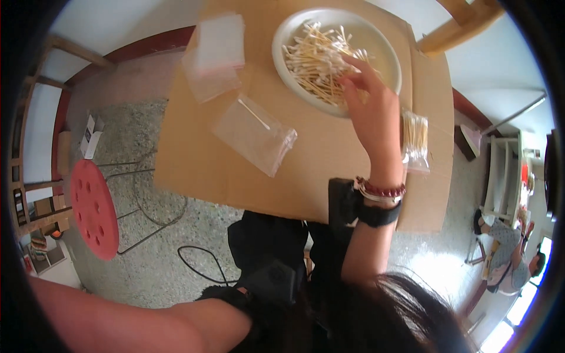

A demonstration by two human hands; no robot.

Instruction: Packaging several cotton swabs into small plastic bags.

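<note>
My right hand (372, 97) is over the right side of a round white bowl (281, 69) heaped with cotton swabs (315, 59). Its index finger and thumb are apart at the edge of the heap, and I see no swab held between them. Of my left arm, the forearm shows at the lower left; the left hand (242, 290) is mostly hidden behind a black wrist device (273, 282) near my lap. A clear plastic bag (250, 144) lies on the cardboard with a single cotton swab (254, 113) on or in it.
Brown cardboard (318, 159) covers the table. A stack of clear bags (220, 44) lies at the far left, and a filled swab packet (415, 141) right of my forearm. A red stool (94, 209) stands left; another person (509, 253) sits far right.
</note>
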